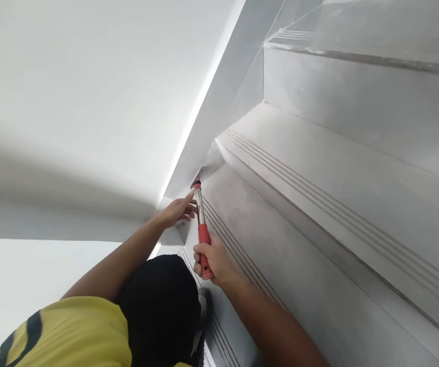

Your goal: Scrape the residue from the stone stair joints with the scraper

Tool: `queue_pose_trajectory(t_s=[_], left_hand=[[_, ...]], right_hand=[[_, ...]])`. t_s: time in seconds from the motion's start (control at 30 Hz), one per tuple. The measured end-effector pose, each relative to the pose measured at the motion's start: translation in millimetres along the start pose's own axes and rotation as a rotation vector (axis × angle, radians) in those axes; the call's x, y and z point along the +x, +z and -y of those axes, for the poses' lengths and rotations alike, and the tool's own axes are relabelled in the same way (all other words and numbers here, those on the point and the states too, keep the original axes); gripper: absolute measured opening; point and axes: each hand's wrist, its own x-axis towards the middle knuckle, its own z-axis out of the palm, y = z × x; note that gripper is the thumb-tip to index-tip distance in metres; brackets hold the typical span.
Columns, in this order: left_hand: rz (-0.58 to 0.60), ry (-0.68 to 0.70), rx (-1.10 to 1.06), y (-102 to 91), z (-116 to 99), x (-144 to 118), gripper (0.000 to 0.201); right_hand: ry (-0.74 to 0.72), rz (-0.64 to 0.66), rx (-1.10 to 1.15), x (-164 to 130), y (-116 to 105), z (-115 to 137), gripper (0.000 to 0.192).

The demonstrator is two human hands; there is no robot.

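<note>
Right grip: we've got it wrapped round the red-handled tool;
Left grip: ours's loosely spread, beside the tool

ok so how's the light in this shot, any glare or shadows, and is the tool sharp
Head view: bright, washed-out strip where the white wall meets the grey skirting; head view: soft, dark shadow band low across that wall at left; head view: black trouser leg shows little detail; head view: red-handled tool reads clearly along its handle, but its small tip is soft.
</note>
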Motion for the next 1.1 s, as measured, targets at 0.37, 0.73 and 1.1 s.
queue_pose_trajectory(t_s=[0.37, 0.73, 1.1], left_hand=[[-0.223, -0.028, -0.162, 30.1, 3.7, -21.4, 0.031], [0.031, 0.123, -0.625, 61.7, -13.0, 10.9, 0.035], [0.181, 0.161, -0.926, 76.1, -33.3, 41.8, 0.042]], right_hand=[[-0.073, -0.045, -0.098, 19.9, 17.5, -14.8, 0.034], [-0.172, -0.047, -0.317, 0.4, -6.5, 33.5, 0.024], [-0.057, -0.187, -0.406, 0.9, 18.6, 51.4, 0.029]])
